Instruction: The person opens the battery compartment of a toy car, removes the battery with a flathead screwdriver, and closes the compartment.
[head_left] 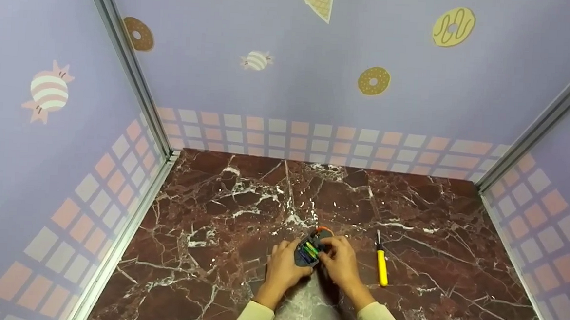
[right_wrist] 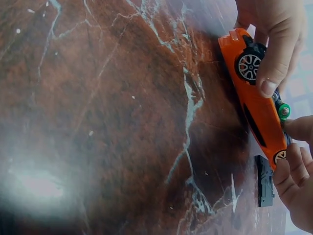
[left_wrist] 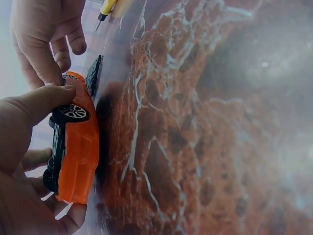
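Observation:
An orange toy car [right_wrist: 255,112] is turned over, its dark underside [head_left: 304,255] upward. My left hand [head_left: 283,267] grips it by the sides, thumb near a wheel [left_wrist: 73,111] in the left wrist view. Green batteries [head_left: 311,249] show in the open battery compartment, and one battery end [right_wrist: 284,110] stands out from the underside in the right wrist view. My right hand [head_left: 343,264] holds the car's other end with curled fingers, its thumb beside that battery. Whether the thumb presses the battery is hard to see. A flat black cover [right_wrist: 264,181] lies near the car.
To the right of my right hand lies a screwdriver [head_left: 382,266] with a yellow handle, tip pointing away. The dark red marbled tabletop [head_left: 201,272] is bounded by patterned purple walls [head_left: 298,92] at the back and both sides.

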A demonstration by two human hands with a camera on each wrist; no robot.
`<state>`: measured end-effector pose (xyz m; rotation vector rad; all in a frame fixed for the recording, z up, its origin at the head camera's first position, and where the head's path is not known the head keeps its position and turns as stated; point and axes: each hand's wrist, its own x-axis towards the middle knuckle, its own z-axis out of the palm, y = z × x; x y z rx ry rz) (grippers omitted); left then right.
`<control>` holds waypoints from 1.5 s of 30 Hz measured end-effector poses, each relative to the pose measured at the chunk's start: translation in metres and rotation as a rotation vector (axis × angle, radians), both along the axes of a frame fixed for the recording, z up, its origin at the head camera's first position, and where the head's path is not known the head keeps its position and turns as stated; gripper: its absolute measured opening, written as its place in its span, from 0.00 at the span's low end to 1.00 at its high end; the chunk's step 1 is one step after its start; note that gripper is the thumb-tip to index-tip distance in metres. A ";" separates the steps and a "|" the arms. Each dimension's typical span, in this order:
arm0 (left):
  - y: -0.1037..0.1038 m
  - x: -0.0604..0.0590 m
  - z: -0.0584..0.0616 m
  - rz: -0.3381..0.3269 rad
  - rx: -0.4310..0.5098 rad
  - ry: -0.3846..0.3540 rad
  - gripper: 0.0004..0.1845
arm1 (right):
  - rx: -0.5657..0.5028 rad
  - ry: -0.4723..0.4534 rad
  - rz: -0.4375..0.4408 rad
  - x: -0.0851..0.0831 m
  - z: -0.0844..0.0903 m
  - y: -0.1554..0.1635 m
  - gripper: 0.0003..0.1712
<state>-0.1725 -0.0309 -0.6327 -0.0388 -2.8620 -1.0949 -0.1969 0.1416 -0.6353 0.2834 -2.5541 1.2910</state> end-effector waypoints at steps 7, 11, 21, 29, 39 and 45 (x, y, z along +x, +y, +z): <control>0.000 -0.001 -0.004 -0.005 -0.013 -0.011 0.47 | 0.015 0.004 -0.010 -0.001 -0.004 -0.001 0.15; -0.001 -0.002 -0.003 -0.004 -0.015 -0.004 0.47 | 0.024 0.014 -0.011 -0.001 -0.002 -0.003 0.14; -0.003 -0.003 0.000 -0.009 -0.048 -0.008 0.46 | 0.051 -0.015 -0.018 -0.005 0.007 -0.007 0.09; -0.003 -0.004 0.001 -0.012 -0.052 -0.007 0.46 | 0.052 -0.028 -0.020 -0.006 0.007 -0.012 0.10; -0.001 -0.003 0.003 -0.008 -0.062 -0.020 0.46 | 0.039 -0.044 0.000 -0.007 0.012 -0.015 0.07; 0.000 -0.003 0.002 -0.003 -0.053 -0.029 0.46 | 0.072 -0.036 -0.005 -0.007 0.014 -0.016 0.06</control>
